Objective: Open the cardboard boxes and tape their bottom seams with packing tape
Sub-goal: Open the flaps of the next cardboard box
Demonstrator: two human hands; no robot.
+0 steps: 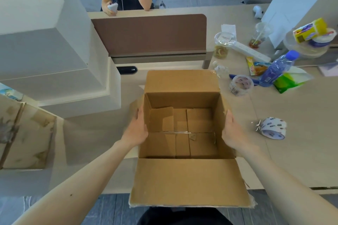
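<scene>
A brown cardboard box [184, 179] stands open on the desk in front of me, its top flaps spread outward. Inside, the bottom flaps are folded shut with a strip of clear tape across their seam. My left hand [138, 129] presses flat against the outside of the box's left wall. My right hand [231, 129] grips the right wall from outside. A roll of packing tape [273, 128] lies on the desk to the right of the box, its loose end sticking up. A second tape roll [241, 84] lies further back.
White boxes [45, 45] are stacked at the left, with an open worn carton [27, 137] in front of them. A brown desk divider [150, 33] stands behind the box. Cups, a blue bottle [278, 68], snack packets and tissues crowd the right. A person sits behind the divider.
</scene>
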